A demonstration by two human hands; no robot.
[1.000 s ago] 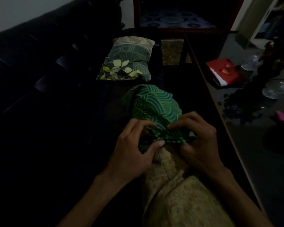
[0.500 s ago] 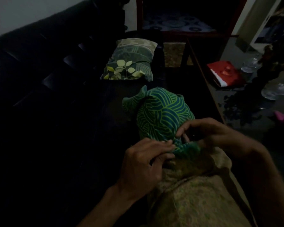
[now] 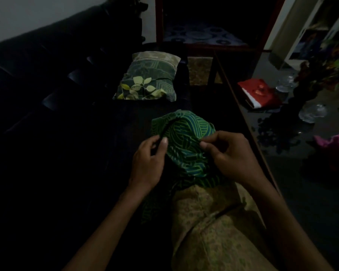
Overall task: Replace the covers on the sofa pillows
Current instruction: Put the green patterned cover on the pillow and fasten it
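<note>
Green wave-patterned fabric pillow cover sits at frame centre, bunched over the far end of a tan, finely patterned pillow that runs from centre down to 5 o'clock. Left hand pinches the cover's dark edge at its 9 o'clock side, thumb and fingers curled round the fabric. Right hand pinches the cover at its 3 o'clock side, thumb tip on the cloth. Hands apart, cover stretched between them, opening facing the camera. All of this rests on a black tufted sofa filling the frame from 7 to 11 o'clock; lighting very dim, seat detail mostly lost. At 12 o'clock on the seat, a second pillow in a dark green leaf-print cover, well apart from the hands. Just right of it, a small tan patterned panel; can't tell what it is. Dark-topped table with a wooden edge runs from 1 to 4 o'clock beside the sofa. On it: red box with a white side at 2 o'clock, clear glass pieces near it, pink cloth at 3 o'clock. Red-framed shelf with a blue patterned surface at 12 o'clock, pale wall at 11.
</note>
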